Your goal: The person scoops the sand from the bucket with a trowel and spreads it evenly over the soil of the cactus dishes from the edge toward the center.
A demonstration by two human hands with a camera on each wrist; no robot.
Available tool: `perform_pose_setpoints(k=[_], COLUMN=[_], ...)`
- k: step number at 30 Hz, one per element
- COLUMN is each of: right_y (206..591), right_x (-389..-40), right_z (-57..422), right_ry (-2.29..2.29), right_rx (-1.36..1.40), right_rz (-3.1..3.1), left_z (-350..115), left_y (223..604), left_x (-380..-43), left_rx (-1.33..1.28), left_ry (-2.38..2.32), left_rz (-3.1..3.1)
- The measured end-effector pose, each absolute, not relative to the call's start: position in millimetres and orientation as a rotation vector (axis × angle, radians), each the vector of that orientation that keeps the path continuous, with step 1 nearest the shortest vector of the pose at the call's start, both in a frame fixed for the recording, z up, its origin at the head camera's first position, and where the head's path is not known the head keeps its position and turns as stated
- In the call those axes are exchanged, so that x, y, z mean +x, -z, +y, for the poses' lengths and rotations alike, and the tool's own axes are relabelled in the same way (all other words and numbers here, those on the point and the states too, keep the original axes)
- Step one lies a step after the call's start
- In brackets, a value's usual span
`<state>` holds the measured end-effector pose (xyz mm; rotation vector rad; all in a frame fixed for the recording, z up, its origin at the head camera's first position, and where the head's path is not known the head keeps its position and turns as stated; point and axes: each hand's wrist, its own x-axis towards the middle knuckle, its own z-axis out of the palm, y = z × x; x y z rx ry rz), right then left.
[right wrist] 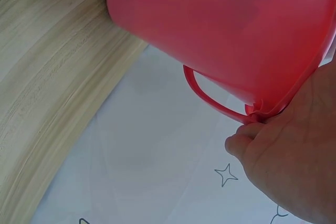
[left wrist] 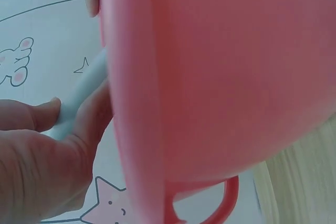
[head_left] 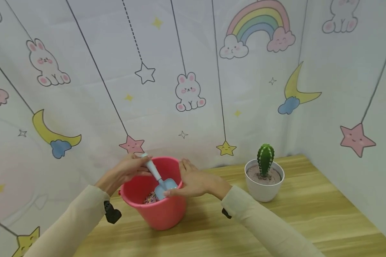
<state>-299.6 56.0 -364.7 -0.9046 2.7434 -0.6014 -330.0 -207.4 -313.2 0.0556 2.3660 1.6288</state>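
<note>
A pink-red bucket [head_left: 162, 214] stands on the wooden table, with small multicoloured bits [head_left: 150, 198] at its bottom. My left hand [head_left: 130, 168] grips the pale handle of a light blue toy shovel [head_left: 153, 169] over the bucket's left side. The shovel slants down to the right, its blade inside near the right wall. My right hand [head_left: 194, 182] holds the bucket's right rim, thumb at the near side and fingers toward the far side. In the right wrist view its curled fingers lie beside the bucket's red carrying handle [right wrist: 210, 98]. The left wrist view hides the blade behind the bucket wall.
To the right, a small cactus [head_left: 265, 160] stands in a white pot [head_left: 263, 189] on the wooden table [head_left: 296, 214]. A white cloth backdrop [head_left: 154, 117] printed with rabbits, stars and moons rises directly behind the bucket and along the right side.
</note>
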Motion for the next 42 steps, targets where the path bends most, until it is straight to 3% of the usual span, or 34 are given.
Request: perform_pose_setpoints(k=[17,42], right_y=[364.7,365.2], right_x=[-297.9,-300.8], right_z=[57.1,56.5], right_ry=[0.576,0.520], right_rx=[-0.925,-0.930], right_rz=[2.756,2.774], left_z=[-228.9,-243.3], left_y=[329.0,323.6], left_x=[-325.3,-331.0], left_rx=[-0.087,-0.258], left_ry=[-1.819,-2.057], left_rz=[2.203,2.044])
